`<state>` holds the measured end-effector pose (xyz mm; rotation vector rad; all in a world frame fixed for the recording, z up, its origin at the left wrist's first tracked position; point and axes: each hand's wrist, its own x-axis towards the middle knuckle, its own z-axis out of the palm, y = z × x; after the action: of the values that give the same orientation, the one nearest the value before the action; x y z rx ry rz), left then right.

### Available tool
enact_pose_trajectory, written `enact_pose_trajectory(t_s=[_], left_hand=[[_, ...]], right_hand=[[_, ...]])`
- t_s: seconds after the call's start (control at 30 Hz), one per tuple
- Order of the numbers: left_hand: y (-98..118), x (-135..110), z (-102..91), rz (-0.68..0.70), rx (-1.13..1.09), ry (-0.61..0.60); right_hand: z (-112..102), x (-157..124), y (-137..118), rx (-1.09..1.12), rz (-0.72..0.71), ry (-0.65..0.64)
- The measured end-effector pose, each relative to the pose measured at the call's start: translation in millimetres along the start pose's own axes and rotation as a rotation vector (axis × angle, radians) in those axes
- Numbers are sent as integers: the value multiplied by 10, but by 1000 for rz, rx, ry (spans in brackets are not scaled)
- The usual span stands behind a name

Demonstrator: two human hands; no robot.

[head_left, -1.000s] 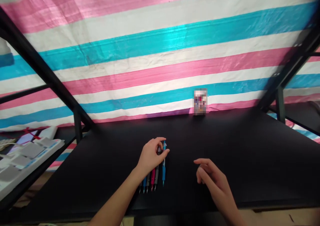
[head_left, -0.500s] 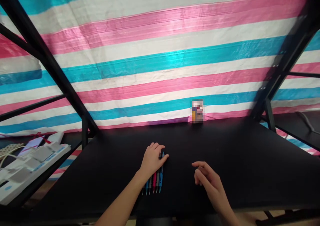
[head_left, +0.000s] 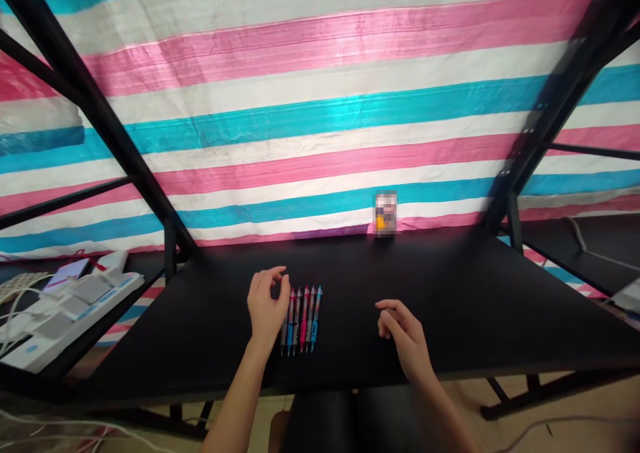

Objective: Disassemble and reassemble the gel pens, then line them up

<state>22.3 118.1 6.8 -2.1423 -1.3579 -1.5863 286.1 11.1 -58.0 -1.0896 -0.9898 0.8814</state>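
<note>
Several click pens [head_left: 303, 319] lie side by side in a row on the black table [head_left: 345, 266], tips toward me, with blue, grey and pink grips. Beside the row's left end is my left hand [head_left: 267, 306], its fingers bent and the thumb apart from the index finger. Its thumb side overlaps the leftmost pen in view; whether it touches that pen I cannot tell. To the right of the pens, my right hand [head_left: 404, 339] hovers or rests over the table with the index finger out and the others loosely curled. Nothing shows in it.
A small blurred-out object [head_left: 385, 214] stands at the table's back edge, against a striped tarp [head_left: 300, 133]. Black metal posts [head_left: 120, 153] rise at both sides. At the left, a white power strip [head_left: 70, 319] holds several plugs and cables.
My left hand has moved left off the pens, uncovering their upper ends. The right hand keeps much the same pose. The view has shifted, showing more floor below the table.
</note>
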Motion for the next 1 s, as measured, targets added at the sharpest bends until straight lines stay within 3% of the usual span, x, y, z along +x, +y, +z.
enact_pose_trajectory(t_s=[0.17, 0.33, 0.67, 0.83, 1.0], left_hand=[[252, -624, -390, -39, 11, 30], [254, -958, -500, -79, 60, 50], [134, -987, -395, -149, 138, -55], [136, -984, -455, -159, 85, -206], [152, -876, -520, -77, 30, -414]], right_hand=[[-3, 14, 18, 10, -35, 14], [-26, 22, 62, 1, -70, -8], [-69, 38, 96, 14, -94, -10], [-69, 26, 94, 31, -75, -3], [-53, -1, 67, 37, -69, 23]])
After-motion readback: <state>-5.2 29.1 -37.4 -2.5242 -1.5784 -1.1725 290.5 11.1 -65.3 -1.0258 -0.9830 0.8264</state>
